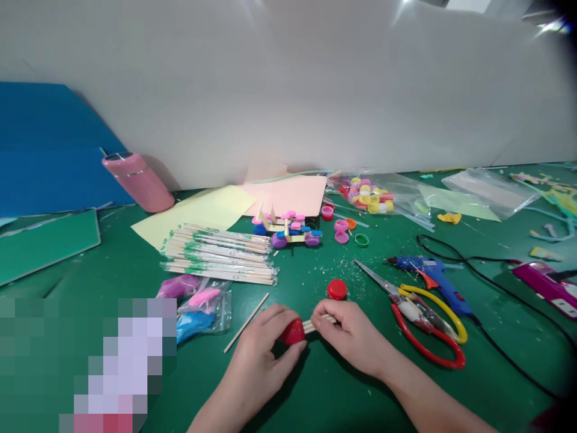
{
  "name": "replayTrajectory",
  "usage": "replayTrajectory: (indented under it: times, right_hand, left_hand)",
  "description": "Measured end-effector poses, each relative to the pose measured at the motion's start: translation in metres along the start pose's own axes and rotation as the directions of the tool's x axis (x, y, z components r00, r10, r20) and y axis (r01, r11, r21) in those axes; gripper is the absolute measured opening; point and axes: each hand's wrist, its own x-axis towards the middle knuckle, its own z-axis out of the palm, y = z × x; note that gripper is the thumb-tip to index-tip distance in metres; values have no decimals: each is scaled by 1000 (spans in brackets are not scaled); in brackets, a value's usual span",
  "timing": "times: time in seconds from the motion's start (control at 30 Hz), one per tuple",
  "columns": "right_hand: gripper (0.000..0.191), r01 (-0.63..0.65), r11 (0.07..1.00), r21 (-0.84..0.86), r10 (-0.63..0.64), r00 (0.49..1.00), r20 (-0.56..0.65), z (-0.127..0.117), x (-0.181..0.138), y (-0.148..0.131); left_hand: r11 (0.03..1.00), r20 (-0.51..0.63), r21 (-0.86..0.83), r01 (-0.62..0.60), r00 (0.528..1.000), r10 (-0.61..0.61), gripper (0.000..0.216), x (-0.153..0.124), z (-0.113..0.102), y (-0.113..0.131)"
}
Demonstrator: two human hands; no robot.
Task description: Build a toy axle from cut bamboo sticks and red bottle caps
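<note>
My left hand point(268, 343) grips a red bottle cap point(294, 332) between thumb and fingers. Close on its right, my right hand point(347, 331) pinches several short wooden sticks point(309, 326) whose left ends meet the cap; whether they are fixed to it I cannot tell. Another red bottle cap point(337, 289) lies on the green table just beyond my right hand. A single wooden stick point(246, 323) rests left of my left hand. Past them stand small model cars point(293, 231) with coloured cap wheels.
Packs of wrapped chopsticks point(219, 255) and bagged coloured clay point(198, 316) lie to the left. Large scissors point(412, 307), a blue glue gun point(430, 273) with its cord, and a purple power strip point(547, 285) are at right. A pink bottle point(139, 182) leans by the wall.
</note>
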Motion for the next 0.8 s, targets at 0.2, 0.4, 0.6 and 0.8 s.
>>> replayTrajectory:
  times: [0.2,0.4,0.6,0.8]
  right_hand:
    - [19,-21,1000,1,21,1000,-2,-1,0,-2]
    - [19,-21,1000,-21,21,1000,-5,-1,0,0]
    - [19,-10,1000,-17,10,1000,-4,-1,-1,1]
    - [20,-6,1000,-20,6,1000,2,-1,-1,0]
  left_hand:
    - [1000,-6,6,-13,1000,13,11,0,0,0]
    - [1000,-24,15,-27,999,27,14,-2,2,-3]
    - [999,-16,26,-23,1000,23,14,0,1,-2]
    - [1000,-15,18,-16,1000,16,15,0,2,-2]
